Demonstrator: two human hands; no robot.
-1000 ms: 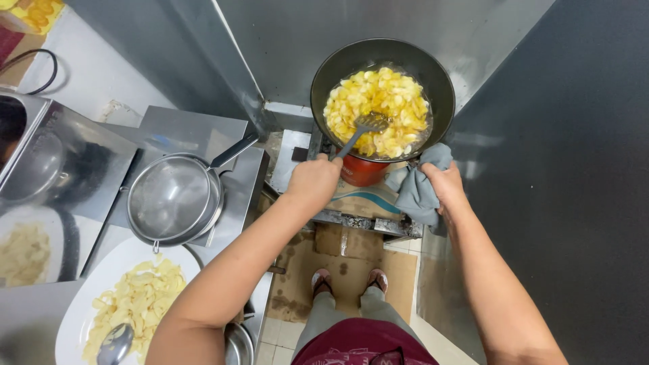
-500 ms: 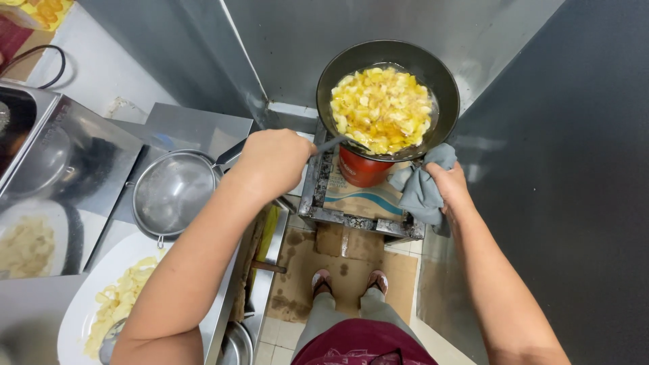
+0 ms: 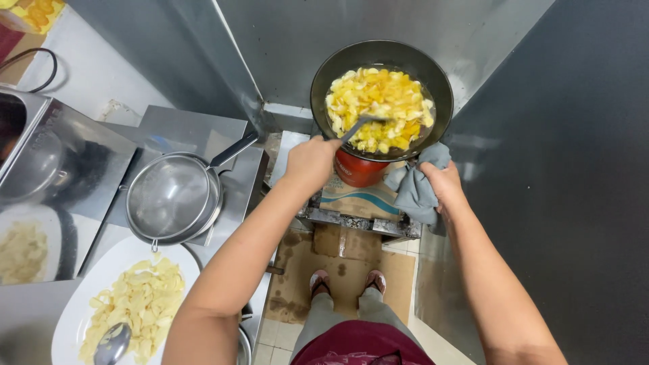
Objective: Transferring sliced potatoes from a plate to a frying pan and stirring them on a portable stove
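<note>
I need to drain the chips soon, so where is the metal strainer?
The metal strainer sits left of the left hand, above the white plate.

Commercial kitchen — steel walls (image 3: 338,40), frying wok (image 3: 433,74).

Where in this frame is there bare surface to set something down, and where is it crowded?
Free: the steel counter strip between the back wall and the strainer. Crowded: the plate of pale slices and spoon fill the near corner. The wok covers the burner; the left hand and right hand with its cloth flank it.
</note>
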